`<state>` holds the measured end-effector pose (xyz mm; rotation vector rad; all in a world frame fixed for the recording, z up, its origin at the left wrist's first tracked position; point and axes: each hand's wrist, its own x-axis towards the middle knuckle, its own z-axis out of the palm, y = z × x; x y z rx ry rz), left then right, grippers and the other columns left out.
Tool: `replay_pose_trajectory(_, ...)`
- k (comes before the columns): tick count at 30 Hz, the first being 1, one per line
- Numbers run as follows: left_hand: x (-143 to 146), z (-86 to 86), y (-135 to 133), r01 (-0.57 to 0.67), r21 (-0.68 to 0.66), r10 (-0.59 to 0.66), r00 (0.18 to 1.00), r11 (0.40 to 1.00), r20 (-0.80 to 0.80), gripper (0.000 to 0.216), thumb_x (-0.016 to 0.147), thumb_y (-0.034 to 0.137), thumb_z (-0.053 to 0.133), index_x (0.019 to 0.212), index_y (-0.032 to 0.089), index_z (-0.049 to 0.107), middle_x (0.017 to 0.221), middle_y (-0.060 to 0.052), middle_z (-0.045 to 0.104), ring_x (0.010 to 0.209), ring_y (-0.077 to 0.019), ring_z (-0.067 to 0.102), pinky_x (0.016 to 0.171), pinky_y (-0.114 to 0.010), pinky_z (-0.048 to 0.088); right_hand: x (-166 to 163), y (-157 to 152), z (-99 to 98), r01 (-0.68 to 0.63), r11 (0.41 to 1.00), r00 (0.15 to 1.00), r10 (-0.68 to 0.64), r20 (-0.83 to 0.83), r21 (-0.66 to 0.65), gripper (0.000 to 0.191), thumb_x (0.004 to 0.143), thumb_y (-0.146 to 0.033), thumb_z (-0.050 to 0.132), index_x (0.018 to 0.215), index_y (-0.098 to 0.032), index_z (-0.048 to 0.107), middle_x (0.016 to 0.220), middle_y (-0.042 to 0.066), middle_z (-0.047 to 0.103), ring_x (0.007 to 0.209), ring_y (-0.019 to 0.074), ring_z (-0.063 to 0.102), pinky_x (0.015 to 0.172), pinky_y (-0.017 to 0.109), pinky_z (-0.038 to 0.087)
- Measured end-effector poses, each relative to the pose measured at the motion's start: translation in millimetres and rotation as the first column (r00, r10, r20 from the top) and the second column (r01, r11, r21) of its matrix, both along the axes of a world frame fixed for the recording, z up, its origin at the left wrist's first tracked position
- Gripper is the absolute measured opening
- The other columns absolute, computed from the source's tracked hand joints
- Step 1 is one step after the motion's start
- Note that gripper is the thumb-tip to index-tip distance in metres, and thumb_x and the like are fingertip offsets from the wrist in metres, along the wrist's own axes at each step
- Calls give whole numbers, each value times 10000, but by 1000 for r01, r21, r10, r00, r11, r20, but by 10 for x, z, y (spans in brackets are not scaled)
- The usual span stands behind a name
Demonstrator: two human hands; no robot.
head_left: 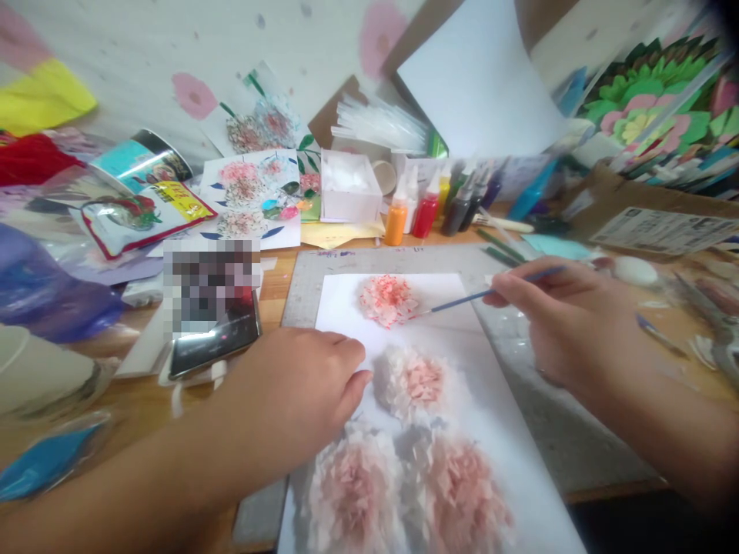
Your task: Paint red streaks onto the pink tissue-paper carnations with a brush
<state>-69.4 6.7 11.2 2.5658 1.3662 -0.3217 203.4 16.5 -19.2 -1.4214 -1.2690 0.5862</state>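
Observation:
My right hand [554,308] pinches a thin blue paintbrush [470,298]. The brush tip is at the lower right edge of a small paper flower [388,300] with red-orange petal edges. That flower lies at the top of a white sheet [346,308]. Below it on the sheet are a white flower with a pink centre [424,381] and two larger ones, a left flower [358,492] and a right flower [462,492]. My left hand [323,377] rests at the sheet's left edge, thumb and forefinger slightly apart; its other fingers are mostly hidden.
A grey board [305,285] lies under the sheet. Behind it stand several paint bottles, among them an orange bottle [396,219] and a red bottle [426,211], beside a white box [349,188]. A phone [216,342] is at left, a cardboard box [663,219] at right.

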Motion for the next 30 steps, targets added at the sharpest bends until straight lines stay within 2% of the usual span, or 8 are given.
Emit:
replay_pose_trajectory(8,0,-17,7,-3,5,3,1000,1000,9,373,995,391,310,912,248,645,905,-44,715,916,-329,697,795,-523,496,-33,10,26,16,1000,1000,-16,0,-20,196,732,-410,825,720,-263,696,644,5,711,592,176,667,556,308,489)
replay_pose_trajectory(13,-7,-11,-3,-7,8,7,1000,1000,4,369,995,386,318,915,247,650,898,-44,715,911,-328,698,797,-523,497,-26,-13,63,-5,1000,999,4,-48,-27,208,779,-421,781,701,-266,666,637,26,700,637,212,690,580,346,518)
replay_pose_trajectory(19,12,10,-5,-1,-12,1,1000,1000,15,370,997,370,309,929,239,648,930,-57,717,941,-340,697,818,-542,505,-48,13,34,-10,1000,999,9,-38,-10,213,740,-432,823,738,-271,683,666,8,707,625,189,668,607,343,525)
replay_pose_trajectory(25,3,14,-9,3,-6,-2,1000,1000,22,380,1002,366,306,932,239,658,925,-61,721,924,-332,701,808,-528,503,-71,10,58,-28,999,999,29,-42,14,189,788,-441,777,740,-290,676,681,19,711,651,209,677,651,379,552)
replay_pose_trajectory(30,-5,20,-13,-8,-10,8,1000,1000,5,362,994,368,325,929,239,656,927,-60,717,933,-343,697,818,-542,501,-73,10,45,-7,1000,1000,7,-12,7,208,754,-434,803,718,-267,682,663,5,714,610,178,662,584,327,510)
